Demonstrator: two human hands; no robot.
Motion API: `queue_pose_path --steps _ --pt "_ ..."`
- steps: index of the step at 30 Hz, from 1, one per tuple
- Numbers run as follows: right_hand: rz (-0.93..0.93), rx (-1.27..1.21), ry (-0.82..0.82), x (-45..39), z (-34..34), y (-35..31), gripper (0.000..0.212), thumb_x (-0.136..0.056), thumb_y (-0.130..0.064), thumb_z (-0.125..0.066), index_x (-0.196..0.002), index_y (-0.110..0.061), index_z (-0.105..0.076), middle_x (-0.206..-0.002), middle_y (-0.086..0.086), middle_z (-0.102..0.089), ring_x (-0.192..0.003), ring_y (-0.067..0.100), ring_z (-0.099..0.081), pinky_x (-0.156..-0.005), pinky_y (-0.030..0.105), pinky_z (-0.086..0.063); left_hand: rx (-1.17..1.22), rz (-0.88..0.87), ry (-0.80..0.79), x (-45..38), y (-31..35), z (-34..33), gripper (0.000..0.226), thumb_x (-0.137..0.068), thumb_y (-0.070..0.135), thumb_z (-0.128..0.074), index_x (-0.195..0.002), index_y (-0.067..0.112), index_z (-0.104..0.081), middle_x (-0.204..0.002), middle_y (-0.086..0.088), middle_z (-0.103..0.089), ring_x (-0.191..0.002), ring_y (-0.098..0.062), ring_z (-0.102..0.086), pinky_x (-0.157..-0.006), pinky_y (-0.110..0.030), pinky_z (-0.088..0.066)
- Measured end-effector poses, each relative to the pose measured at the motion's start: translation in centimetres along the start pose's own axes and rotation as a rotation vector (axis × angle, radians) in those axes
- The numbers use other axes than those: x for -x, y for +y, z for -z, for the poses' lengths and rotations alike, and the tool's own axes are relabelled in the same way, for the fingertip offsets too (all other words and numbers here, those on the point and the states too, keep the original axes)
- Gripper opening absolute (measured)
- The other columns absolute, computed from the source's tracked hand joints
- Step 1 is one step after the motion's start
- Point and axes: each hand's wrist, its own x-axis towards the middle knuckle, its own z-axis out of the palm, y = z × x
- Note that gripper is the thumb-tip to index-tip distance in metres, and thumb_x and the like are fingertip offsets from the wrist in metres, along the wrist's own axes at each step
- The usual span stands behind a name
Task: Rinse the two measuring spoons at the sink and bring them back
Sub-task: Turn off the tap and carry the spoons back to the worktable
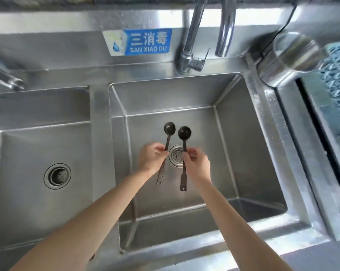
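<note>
Two dark long-handled measuring spoons are held over the middle steel basin (249, 153), bowls pointing away from me. My left hand (152, 158) pinches the handle of the left spoon (169, 128) near its middle. My right hand (197, 165) pinches the handle of the right spoon (184, 132) the same way. Both spoons hang side by side above the drain strainer (176, 155), their perforated handle ends toward me. The faucet (190, 40) stands behind the basin with its spout (224, 36) hanging above; no water is seen running.
A second basin with its own drain (57, 176) lies to the left. A steel cup (288, 57) stands on the rim at the right, beside a blue mat (339, 75). A blue sign (137, 43) is on the back wall. Another tap (4, 77) is at far left.
</note>
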Motion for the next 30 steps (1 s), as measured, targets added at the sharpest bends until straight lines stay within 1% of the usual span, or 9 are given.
queue_pose_path --steps 3,5,10,14,17,20,24,28,30 --pt "0.244 -0.013 0.153 2.0 2.7 -3.8 0.014 -0.091 -0.026 -0.067 -0.091 -0.040 -0.063 -0.077 -0.023 -0.072 -0.076 -0.003 -0.070 -0.069 0.011 -0.053 0.010 -0.184 0.062 1.8 3.9 2.6 0.014 -0.079 0.012 -0.077 -0.092 0.017 -0.078 -0.077 0.011 -0.074 -0.069 0.003 -0.068 -0.068 -0.008 -0.053" --pt "0.261 0.085 0.185 2.4 3.6 -4.7 0.008 -0.089 -0.023 -0.066 -0.096 -0.027 -0.068 -0.087 -0.014 -0.074 -0.079 0.008 -0.070 -0.073 0.023 -0.056 -0.094 -0.182 0.075 2.4 5.3 3.7 0.012 -0.078 0.008 -0.074 -0.086 0.017 -0.078 -0.075 0.007 -0.075 -0.071 -0.001 -0.071 -0.069 -0.015 -0.055" --pt "-0.227 0.466 0.077 1.7 7.8 -4.7 0.024 -0.087 -0.013 -0.056 -0.106 -0.007 -0.070 -0.113 0.020 -0.069 -0.102 0.042 -0.068 -0.082 0.037 -0.055 -0.896 -0.094 0.086 2.9 7.7 6.9 0.026 -0.082 0.001 -0.060 -0.106 0.009 -0.067 -0.103 -0.015 -0.071 -0.099 -0.037 -0.070 -0.079 -0.037 -0.055" --pt "-0.132 0.430 0.118 2.2 10.6 -6.2 0.012 -0.081 -0.014 -0.058 -0.078 -0.010 -0.068 -0.090 0.014 -0.069 -0.080 0.040 -0.063 -0.068 0.031 -0.049 -0.813 -0.101 0.090 3.0 9.8 8.2 0.019 -0.071 0.002 -0.063 -0.085 0.011 -0.071 -0.089 -0.013 -0.070 -0.092 -0.038 -0.070 -0.071 -0.034 -0.054" --pt "0.003 0.342 0.175 2.7 11.5 -7.4 0.015 -0.083 -0.019 -0.060 -0.088 -0.019 -0.074 -0.080 0.000 -0.067 -0.077 0.031 -0.059 -0.069 0.030 -0.047 -0.659 -0.109 0.124 3.7 10.6 8.6 0.003 -0.067 0.008 -0.062 -0.064 0.008 -0.063 -0.060 -0.006 -0.063 -0.075 -0.033 -0.070 -0.057 -0.027 -0.047" --pt "0.180 0.248 0.257 3.6 11.3 -8.1 0.015 -0.086 -0.020 -0.061 -0.095 -0.022 -0.074 -0.087 -0.005 -0.071 -0.078 0.022 -0.060 -0.070 0.030 -0.048 -0.393 -0.184 0.061 4.2 11.2 8.6 0.008 -0.071 0.018 -0.071 -0.074 0.013 -0.076 -0.061 -0.002 -0.071 -0.063 -0.018 -0.068 -0.058 -0.025 -0.048" --pt "-0.136 0.422 0.083 3.7 12.2 -6.7 0.020 -0.087 -0.024 -0.063 -0.089 -0.008 -0.075 -0.091 0.009 -0.069 -0.084 0.035 -0.068 -0.076 0.037 -0.060 -0.708 -0.124 0.093 5.6 11.1 9.3 0.015 -0.072 0.007 -0.065 -0.083 0.012 -0.073 -0.086 -0.014 -0.070 -0.084 -0.035 -0.069 -0.068 -0.029 -0.050" --pt "-0.074 0.327 0.088 4.8 13.2 -5.9 0.018 -0.080 -0.017 -0.065 -0.085 -0.006 -0.077 -0.077 0.010 -0.075 -0.074 0.037 -0.068 -0.070 0.038 -0.061 -0.590 -0.199 0.046 6.9 10.7 10.5 0.020 -0.068 0.007 -0.061 -0.054 0.007 -0.047 -0.053 -0.008 -0.046 -0.058 -0.030 -0.046 -0.053 -0.028 -0.036" --pt "-0.008 0.269 0.105 5.8 13.5 -5.9 0.014 -0.082 -0.019 -0.069 -0.089 -0.010 -0.079 -0.085 0.007 -0.081 -0.084 0.034 -0.073 -0.081 0.042 -0.064 -0.435 -0.212 -0.003 7.9 10.8 11.2 0.012 -0.072 0.011 -0.070 -0.064 0.018 -0.076 -0.057 0.000 -0.065 -0.058 -0.019 -0.058 -0.060 -0.024 -0.045"
